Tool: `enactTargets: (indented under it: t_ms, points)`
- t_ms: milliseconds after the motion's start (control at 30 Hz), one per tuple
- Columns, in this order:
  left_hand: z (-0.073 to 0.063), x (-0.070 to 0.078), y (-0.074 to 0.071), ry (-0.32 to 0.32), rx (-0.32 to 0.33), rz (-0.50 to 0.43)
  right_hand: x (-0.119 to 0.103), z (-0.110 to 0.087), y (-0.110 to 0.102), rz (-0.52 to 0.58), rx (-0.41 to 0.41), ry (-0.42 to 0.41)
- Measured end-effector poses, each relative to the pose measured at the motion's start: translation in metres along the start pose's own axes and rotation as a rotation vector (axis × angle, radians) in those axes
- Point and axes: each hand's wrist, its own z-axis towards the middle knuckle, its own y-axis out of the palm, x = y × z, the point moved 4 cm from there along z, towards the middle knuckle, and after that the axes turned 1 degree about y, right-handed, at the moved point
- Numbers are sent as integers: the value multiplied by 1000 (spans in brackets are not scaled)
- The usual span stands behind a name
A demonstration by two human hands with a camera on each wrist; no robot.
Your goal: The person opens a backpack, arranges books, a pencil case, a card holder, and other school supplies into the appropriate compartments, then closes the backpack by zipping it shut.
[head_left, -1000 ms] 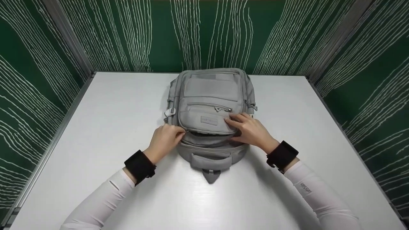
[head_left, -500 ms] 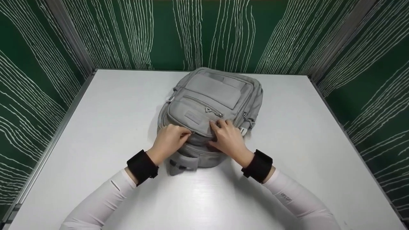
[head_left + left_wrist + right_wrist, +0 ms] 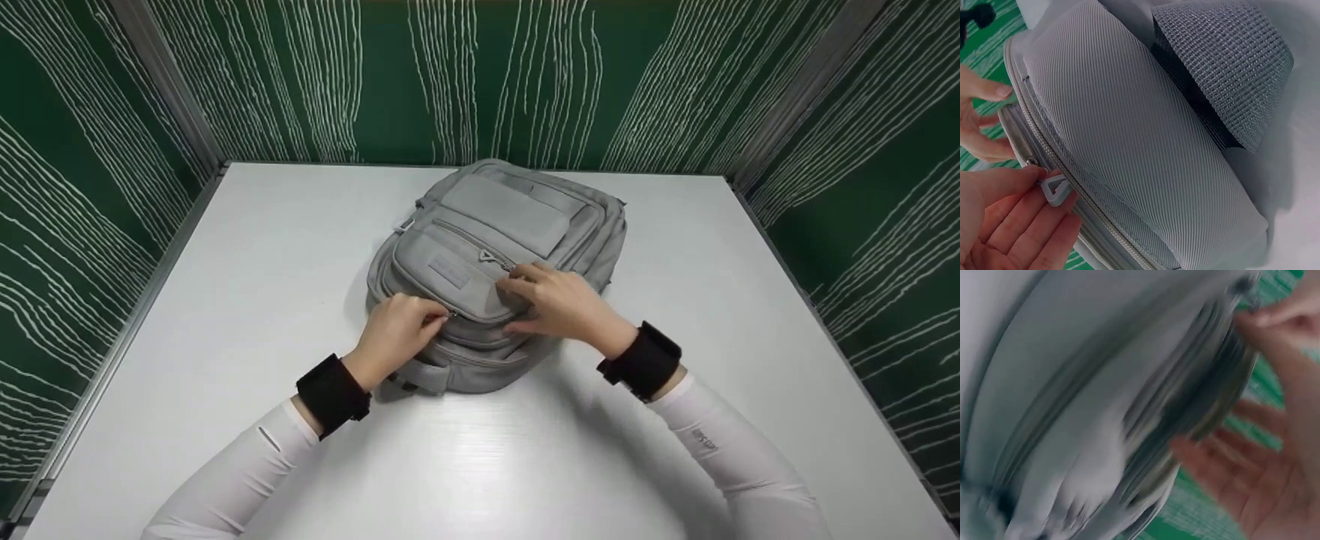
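Note:
A grey backpack (image 3: 517, 214) lies on the white table, turned at an angle, its top handle (image 3: 424, 375) toward me. My left hand (image 3: 397, 330) pinches a zipper pull (image 3: 1057, 190) at the front pocket's edge; the pull's light triangular tab shows beside the fingers in the left wrist view. Over the pocket's right part is my right hand (image 3: 566, 304), fingers spread and slightly bent. The right wrist view is blurred, with the right hand (image 3: 1241, 467) beside the bag's zipped edge. Whether its fingertips touch the fabric I cannot tell.
The white table (image 3: 247, 300) extends on both sides of the bag. Green panels with white wavy lines (image 3: 510, 82) stand behind it and at both sides, joined by grey metal posts (image 3: 161, 75). A second triangular zipper pull (image 3: 489, 258) lies on the front pocket.
The backpack has turned, its handle end swinging left and its far end right. The pocket's gap no longer shows. Lately the right hand has lifted and shifted right; the left keeps its pinch.

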Motion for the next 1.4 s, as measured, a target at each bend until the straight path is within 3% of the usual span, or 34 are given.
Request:
enactTargets:
  t_ms: [200, 400, 533, 1033, 1400]
  points:
    - [1, 0, 1, -15, -8, -1, 58, 6, -3, 18, -92, -18]
    - [1, 0, 2, -14, -17, -10, 76, 22, 3, -26, -172, -75]
    - [1, -1, 2, -12, -12, -8, 74, 27, 6, -25, -162, -80]
    - [0, -7, -7, -25, 22, 45, 51, 29, 8, -15, -76, 59]
    - [1, -6, -7, -32, 3, 43, 24, 42, 16, -55, -84, 226]
